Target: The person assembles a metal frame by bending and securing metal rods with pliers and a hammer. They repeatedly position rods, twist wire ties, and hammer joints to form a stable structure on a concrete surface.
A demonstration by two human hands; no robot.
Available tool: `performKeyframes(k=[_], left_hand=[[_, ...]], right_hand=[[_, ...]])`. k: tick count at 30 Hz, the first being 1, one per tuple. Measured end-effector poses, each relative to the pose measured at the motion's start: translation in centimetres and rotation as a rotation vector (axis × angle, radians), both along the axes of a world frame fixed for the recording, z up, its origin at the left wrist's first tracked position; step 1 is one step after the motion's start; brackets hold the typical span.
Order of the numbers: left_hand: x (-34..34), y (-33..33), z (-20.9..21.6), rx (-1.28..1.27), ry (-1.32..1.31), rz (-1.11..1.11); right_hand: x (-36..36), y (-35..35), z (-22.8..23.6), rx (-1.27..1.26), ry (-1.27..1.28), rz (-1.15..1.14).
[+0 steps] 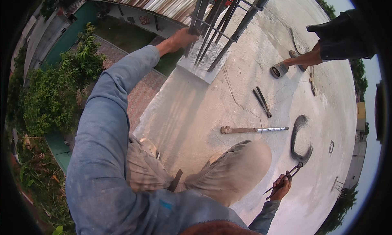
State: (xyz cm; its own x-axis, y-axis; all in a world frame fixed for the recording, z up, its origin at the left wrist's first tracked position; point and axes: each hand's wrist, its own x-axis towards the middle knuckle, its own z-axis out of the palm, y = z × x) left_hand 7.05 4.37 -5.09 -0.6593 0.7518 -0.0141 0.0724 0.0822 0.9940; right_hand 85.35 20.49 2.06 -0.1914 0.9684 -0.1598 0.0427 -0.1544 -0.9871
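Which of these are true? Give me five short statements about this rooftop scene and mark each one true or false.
1. The left hand is at the upright steel bars. True.
2. The right hand holds a hammer. False: it holds dark pincers.
3. The black wire bundle lies left of the loose pliers. False: it lies to their right.
4. A long-handled tool lies on the concrete slab. True.
5. The other person's visible foot is bare. False: it wears a sandal.
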Motion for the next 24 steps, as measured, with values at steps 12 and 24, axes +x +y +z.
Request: performKeyframes(k=[12,24], left_hand=[[4.2,-2.5,8.9,0.596,-1.136,0.13],[1.9,-5.0,7.4,0.654,-1.19,-0.472]], right_hand=[[-34.5,-3.6,23.0,0.994,-0.643,0.759],[-54.9,-6.5,16.0,0.832,-0.511,1.161]])
